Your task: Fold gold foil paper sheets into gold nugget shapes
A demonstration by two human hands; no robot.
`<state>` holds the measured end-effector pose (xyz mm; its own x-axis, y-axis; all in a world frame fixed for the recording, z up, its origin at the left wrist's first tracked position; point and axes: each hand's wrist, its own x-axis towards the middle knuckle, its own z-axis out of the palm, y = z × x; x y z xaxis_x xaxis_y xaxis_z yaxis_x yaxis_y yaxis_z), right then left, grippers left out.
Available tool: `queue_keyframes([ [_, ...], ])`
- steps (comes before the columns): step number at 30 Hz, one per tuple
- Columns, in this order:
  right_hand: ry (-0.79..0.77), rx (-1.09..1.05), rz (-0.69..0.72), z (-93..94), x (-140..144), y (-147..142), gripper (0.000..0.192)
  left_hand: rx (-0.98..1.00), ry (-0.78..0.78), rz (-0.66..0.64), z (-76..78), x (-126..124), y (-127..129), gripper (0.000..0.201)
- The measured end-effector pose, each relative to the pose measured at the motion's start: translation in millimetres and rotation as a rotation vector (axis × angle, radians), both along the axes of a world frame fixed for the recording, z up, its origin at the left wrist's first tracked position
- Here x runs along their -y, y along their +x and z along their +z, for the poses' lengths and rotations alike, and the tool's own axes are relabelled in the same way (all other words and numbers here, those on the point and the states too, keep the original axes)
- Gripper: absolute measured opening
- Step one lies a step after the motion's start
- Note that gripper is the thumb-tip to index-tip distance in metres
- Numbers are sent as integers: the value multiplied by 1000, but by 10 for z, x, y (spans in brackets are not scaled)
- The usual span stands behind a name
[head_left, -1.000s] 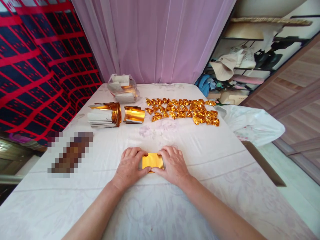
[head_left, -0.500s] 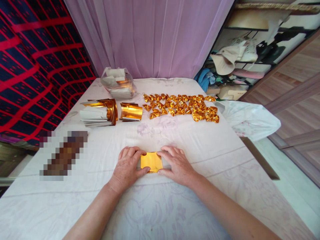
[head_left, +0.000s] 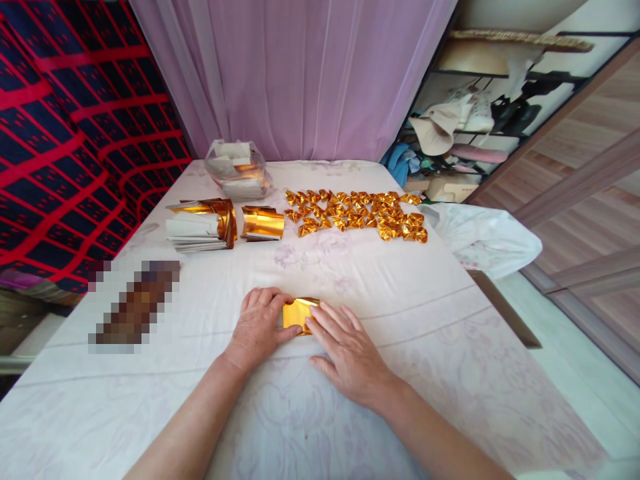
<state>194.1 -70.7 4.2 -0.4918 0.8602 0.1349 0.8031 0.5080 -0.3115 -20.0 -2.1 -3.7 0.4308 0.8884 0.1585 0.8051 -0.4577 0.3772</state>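
**Gold foil sheet under both hands, a spread of folded pieces beyond**

On the white patterned cloth (head_left: 350,413) that covers the table, close to the person's near edge, lies a single gold foil sheet (head_left: 296,313). It sits flat or nearly flat between the two hands, with its right part hidden by fingers. The left hand (head_left: 257,328) rests palm down at the sheet's left side, thumb tucked against its lower edge and fingertips curled over its top left corner, so it is pinning the foil rather than lifting it. The right hand (head_left: 347,350) lies flat and spread, its fingers laid across the sheet's right edge and pressing down; it grasps nothing, only bears on the foil.

Further back, the work already done shows plainly: a broad cluster of small folded gold pieces (head_left: 357,213) lies in loose rows across the middle of the cloth. To their left stand a curled bundle of gold sheets (head_left: 263,223) and, beside it, a thicker stack of sheets (head_left: 200,227) showing white backs and gold faces, apparently stock not yet folded. Behind these sits a clear plastic bag (head_left: 237,170) holding more paper. A white plastic bag (head_left: 483,237) lies off the table's right edge.

Judging by these piles, many pieces are finished, the sheet in hand looks early in its folding, and a good supply remains.
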Motion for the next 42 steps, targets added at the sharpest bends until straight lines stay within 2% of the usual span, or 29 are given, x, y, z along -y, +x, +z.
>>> queue_keyframes([
  [3, -49, 49, 18, -52, 69, -11, 55, 3, 2, -2, -10, -3, -8, 44],
  [10, -71, 79, -18, -97, 99, 119, 53, 9, 35, -4, 15, 34, 22, 41],
  [17, -65, 87, -19, -67, 85, 100, 53, -45, 106, 102, 26, 169, 168, 49],
  [23, -88, 69, -35, -69, 76, 111, 50, -41, 43, 91, 32, 166, 129, 47],
  [32, -86, 59, -36, -69, 72, 132, 47, -24, -150, -25, 52, 92, -119, 52],
  [37, -57, 54, -22, 13, -5, 96, 37, -19, -154, -43, 44, 72, -144, 53],
  [42, 35, 12, -17, 40, -220, -10, 35, -20, -152, -32, 33, 80, -127, 54],
])
